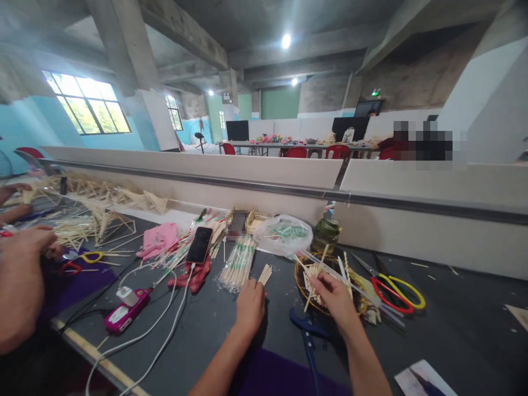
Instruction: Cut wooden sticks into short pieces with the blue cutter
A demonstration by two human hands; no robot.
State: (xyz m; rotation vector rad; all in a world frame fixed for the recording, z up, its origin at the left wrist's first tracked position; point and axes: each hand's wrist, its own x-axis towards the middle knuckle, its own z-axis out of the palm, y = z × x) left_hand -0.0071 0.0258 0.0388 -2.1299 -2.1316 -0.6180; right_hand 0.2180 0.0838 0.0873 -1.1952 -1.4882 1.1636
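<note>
My left hand rests low over the dark table, fingers curled around a small bundle of short wooden sticks whose ends stick out past the fingertips. My right hand reaches into a round woven basket and pinches among loose short wooden sticks there; its fingers partly cover what they grip. Below the basket lies a dark blue hand cutter, close to my right wrist. Scissors with red and yellow handles lie to the right of the basket.
Packed chopsticks, a bag of green-marked pieces and a green jar stand behind. A phone on a white cable and a pink power strip are leftward. A co-worker's arm is beside stick frames. A low partition runs behind.
</note>
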